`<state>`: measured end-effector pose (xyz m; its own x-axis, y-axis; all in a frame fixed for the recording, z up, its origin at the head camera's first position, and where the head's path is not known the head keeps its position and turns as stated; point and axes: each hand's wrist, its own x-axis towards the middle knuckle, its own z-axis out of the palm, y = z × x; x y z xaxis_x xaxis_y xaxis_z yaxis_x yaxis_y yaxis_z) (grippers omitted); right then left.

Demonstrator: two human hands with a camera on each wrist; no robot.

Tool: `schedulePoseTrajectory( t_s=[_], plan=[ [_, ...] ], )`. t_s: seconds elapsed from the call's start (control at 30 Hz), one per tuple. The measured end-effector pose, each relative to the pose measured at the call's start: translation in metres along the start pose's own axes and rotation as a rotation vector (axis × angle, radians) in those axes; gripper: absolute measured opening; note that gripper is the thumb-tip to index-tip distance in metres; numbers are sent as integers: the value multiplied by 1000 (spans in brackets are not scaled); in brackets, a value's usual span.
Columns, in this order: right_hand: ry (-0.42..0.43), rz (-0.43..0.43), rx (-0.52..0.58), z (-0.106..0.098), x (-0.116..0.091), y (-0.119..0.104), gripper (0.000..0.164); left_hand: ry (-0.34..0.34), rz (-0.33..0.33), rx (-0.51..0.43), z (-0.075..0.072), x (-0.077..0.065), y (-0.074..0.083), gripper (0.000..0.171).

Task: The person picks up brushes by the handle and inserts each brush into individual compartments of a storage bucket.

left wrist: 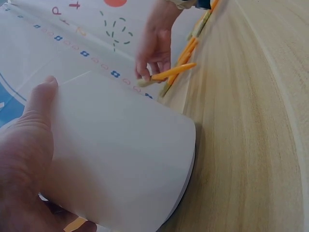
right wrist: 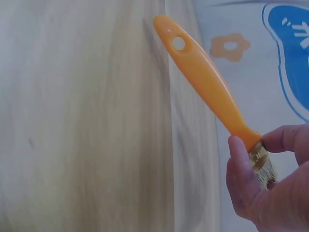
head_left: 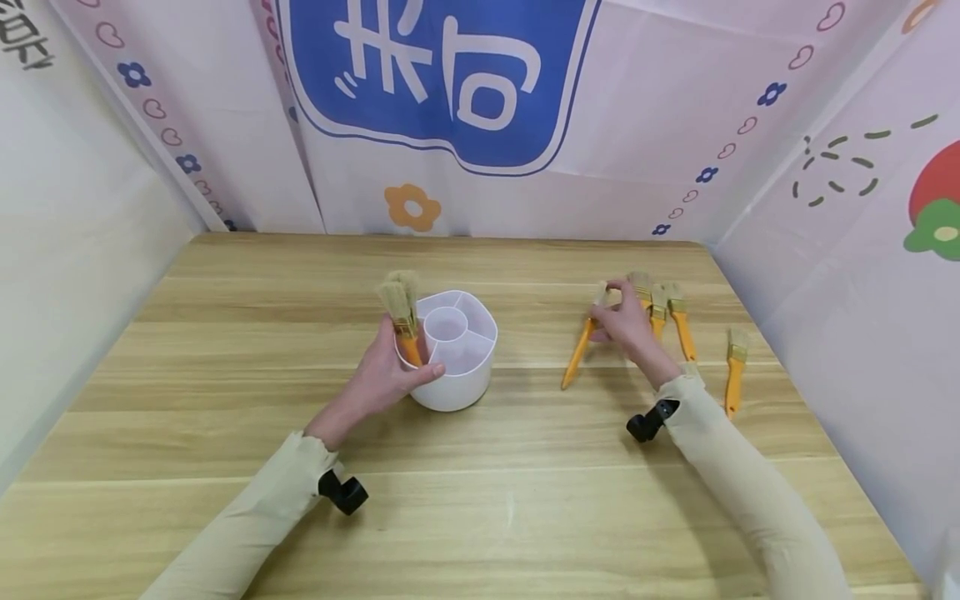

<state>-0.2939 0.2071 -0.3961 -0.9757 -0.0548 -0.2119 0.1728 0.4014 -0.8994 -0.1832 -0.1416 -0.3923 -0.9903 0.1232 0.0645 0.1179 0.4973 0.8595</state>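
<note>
A white round organizer point(head_left: 459, 392) with divided compartments and a round middle cup stands on the table. My left hand point(head_left: 375, 373) grips its left side, thumb point(left wrist: 41, 99) against the outer wall in the left wrist view. Orange-handled paintbrushes point(head_left: 401, 304) stand bristles up in the left compartment, beside that hand; their exact number is hard to tell. Over to the right, my right hand point(head_left: 628, 323) pinches another paintbrush point(right wrist: 205, 82) near its metal band, the bristles partly hidden by the fingers. Its orange handle slants down toward the table in the head view.
Several more orange paintbrushes point(head_left: 681, 323) lie beyond and beside the right hand. A separate brush point(head_left: 736, 371) lies nearer the table's right edge. Printed cloth walls point(head_left: 487, 200) stand behind and on both sides of the wooden table point(head_left: 480, 500).
</note>
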Motion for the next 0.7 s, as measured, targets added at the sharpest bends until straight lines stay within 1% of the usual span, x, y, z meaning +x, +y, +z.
schedulePoseTrajectory(
  t_s=[0.3, 0.43, 0.7],
  plan=[
    [-10, -49, 112, 16, -13, -12, 66, 2, 11, -2, 0, 0, 0, 87],
    [-8, -61, 138, 21, -17, -17, 67, 5, 19, -3, 0, 0, -1, 86],
    [8, -90, 190, 29, -23, -23, 67, 4, 14, 0, 1, 0, -2, 86]
  ],
)
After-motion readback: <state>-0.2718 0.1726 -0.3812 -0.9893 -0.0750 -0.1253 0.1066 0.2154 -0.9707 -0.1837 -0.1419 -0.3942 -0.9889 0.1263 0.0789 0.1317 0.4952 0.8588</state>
